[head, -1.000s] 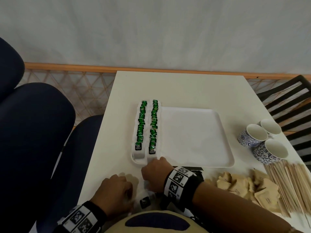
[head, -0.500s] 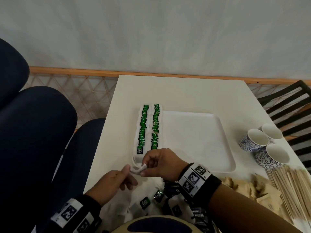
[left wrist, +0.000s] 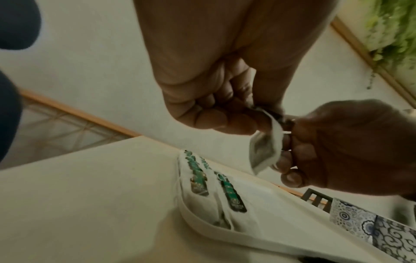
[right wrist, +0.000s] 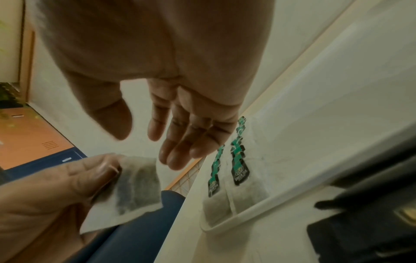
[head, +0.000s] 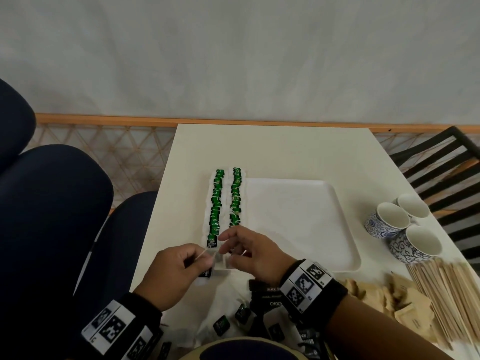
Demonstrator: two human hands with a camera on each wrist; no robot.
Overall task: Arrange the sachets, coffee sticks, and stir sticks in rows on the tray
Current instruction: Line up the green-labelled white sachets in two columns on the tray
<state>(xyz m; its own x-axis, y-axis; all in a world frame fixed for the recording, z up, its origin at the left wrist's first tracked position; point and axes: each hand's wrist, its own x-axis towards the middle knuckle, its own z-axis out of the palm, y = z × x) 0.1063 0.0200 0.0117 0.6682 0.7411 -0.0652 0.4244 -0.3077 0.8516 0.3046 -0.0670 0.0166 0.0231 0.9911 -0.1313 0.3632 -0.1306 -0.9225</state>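
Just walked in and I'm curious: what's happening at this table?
A person is lining up tea bags on a white tray. Two rows of green-tagged bags already fill its left edge. The left hand pinches another tea bag just in front of the tray; the right hand hovers beside it, fingers loose. Brown sachets, stir sticks and dark coffee sticks wait off the tray.

"GREEN TEA" reads on the tea-bag tag (head: 211, 241) at the near end of the rows; "BLACK" and "CHOC" show on dark packets (head: 271, 297), lower centre of the frame.
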